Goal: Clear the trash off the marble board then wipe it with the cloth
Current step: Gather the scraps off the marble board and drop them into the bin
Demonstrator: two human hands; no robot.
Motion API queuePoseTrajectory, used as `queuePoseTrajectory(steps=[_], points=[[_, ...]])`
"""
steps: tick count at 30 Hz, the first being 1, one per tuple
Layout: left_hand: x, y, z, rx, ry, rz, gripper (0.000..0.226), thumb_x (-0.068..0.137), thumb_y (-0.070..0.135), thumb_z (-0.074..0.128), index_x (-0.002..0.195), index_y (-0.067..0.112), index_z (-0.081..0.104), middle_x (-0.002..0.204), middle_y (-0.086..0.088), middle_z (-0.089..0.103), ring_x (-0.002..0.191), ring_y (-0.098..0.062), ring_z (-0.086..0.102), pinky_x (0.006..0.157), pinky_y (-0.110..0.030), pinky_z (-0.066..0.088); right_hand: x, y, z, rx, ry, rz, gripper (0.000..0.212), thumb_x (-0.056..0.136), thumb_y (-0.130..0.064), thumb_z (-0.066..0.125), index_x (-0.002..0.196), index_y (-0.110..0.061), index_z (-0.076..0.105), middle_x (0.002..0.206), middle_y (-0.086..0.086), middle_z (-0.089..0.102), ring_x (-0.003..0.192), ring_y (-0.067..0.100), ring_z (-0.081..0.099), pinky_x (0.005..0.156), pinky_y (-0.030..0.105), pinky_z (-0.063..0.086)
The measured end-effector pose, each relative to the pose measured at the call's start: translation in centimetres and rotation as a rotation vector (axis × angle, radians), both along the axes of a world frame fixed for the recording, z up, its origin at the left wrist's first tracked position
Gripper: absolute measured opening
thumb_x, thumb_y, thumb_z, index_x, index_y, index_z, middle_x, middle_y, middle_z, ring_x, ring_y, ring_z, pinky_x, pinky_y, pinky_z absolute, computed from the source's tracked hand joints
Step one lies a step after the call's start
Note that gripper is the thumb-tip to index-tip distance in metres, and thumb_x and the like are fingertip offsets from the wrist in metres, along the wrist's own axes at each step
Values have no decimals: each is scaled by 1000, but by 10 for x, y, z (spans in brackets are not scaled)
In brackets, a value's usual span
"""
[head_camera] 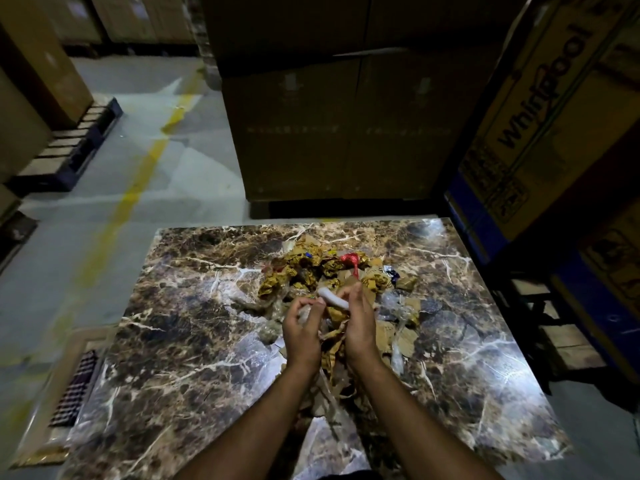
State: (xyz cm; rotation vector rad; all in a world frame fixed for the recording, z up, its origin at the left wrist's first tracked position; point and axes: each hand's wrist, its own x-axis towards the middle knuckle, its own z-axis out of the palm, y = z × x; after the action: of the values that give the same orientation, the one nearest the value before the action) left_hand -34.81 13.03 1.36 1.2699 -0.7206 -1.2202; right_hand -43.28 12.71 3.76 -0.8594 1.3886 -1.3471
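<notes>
Marble board (180,341): crumpled-paper trash pile (322,271) heaped at centre.
Left hand (301,332): clamped on clear plastic wrap (304,311).
Right hand (358,320): white strip (330,296) pinched.
Checkered cloth (74,389): laid beside board's left edge.

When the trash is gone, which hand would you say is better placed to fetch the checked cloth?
Left hand, probably: the dark checked cloth lies beyond the brown marble board's left edge.

Both hands, the left hand (300,323) and the right hand (358,315), work inside a heap of crumpled trash (322,271) that crowds them ahead and to the right on the marble board (180,306). Left of the grip, bare marble lies open. Stacked cartons (332,126) wall off the far side; a checked cloth (74,389), apparently, lies past the left edge.
</notes>
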Motion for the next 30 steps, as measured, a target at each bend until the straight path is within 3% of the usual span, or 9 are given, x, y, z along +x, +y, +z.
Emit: queuePoseTrajectory(steps=[2, 5, 8, 10, 13, 18, 22, 26, 30], points=[[-1, -1, 5, -16, 1, 14, 37, 70, 55, 71, 80, 20, 63, 85, -2, 68, 86, -24, 64, 82, -53, 54, -1, -5, 7, 3, 6, 23, 45, 96, -55, 56, 90, -12, 68, 91, -2, 69, 84, 14, 64, 74, 29, 48], [-2, 0, 19, -82, -12, 26, 44, 68, 55, 69, 78, 13, 59, 71, 11, 64, 70, -7, 57, 67, -28, 46, -3, -11, 11, -55, 13, 28, 16, 83, -29, 56, 77, -15, 62, 76, -10, 60, 74, 10, 55, 72, 33, 42], [2, -4, 25, -112, -10, -3, 35, 70, 46, 72, 73, 13, 59, 65, 10, 63, 62, -5, 56, 58, -20, 45, -1, -9, 13, -77, -38, 5, 30, 78, -25, 56, 106, -14, 58, 89, -5, 60, 82, 12, 60, 77, 35, 47], [6, -7, 29, -120, 1, -21, 33, 67, 51, 74, 69, 21, 61, 66, 4, 62, 62, -11, 56, 58, -22, 45, 2, -8, 16, -94, -68, -14, 53, 75, -27, 59, 126, -18, 50, 98, 1, 61, 87, 11, 62, 83, 39, 49], [12, -12, 34, -146, 28, -82, 28, 69, 52, 75, 66, 27, 60, 71, -4, 59, 66, -18, 56, 61, -27, 46, 4, -10, 17, -69, -56, -55, 73, 69, -40, 62, 139, -33, 43, 130, 11, 50, 113, 26, 55, 96, 46, 48], [15, -17, 42, -122, 73, -103, 28, 73, 45, 76, 72, 23, 60, 80, -10, 68, 75, -23, 64, 67, -32, 50, 6, -17, 20, -21, -4, -23, 63, 70, -50, 55, 132, -55, 51, 146, 0, 36, 123, 17, 48, 98, 41, 47], [15, -16, 48, -117, 100, -109, 28, 70, 50, 75, 72, 25, 63, 76, -4, 69, 70, -16, 63, 70, -36, 49, 8, -22, 22, -37, 9, -36, 69, 68, -56, 54, 132, -33, 58, 142, 7, 43, 119, 21, 53, 85, 37, 49], [14, -17, 51, -112, 105, -88, 29, 69, 52, 73, 70, 26, 61, 74, 1, 66, 71, -14, 61, 75, -42, 45, 9, -26, 31, -58, -29, 68, 54, 71, -53, 55, 120, -30, 57, 128, 18, 54, 106, 27, 58, 81, 37, 47], [13, -18, 53, -107, 97, -87, 28, 68, 53, 73, 76, 27, 65, 90, -2, 71, 86, -23, 64, 80, -50, 50, 11, -25, 38, -117, -59, 95, 50, 66, -54, 60, 105, -22, 57, 111, 12, 60, 93, 20, 60, 73, 32, 47]])
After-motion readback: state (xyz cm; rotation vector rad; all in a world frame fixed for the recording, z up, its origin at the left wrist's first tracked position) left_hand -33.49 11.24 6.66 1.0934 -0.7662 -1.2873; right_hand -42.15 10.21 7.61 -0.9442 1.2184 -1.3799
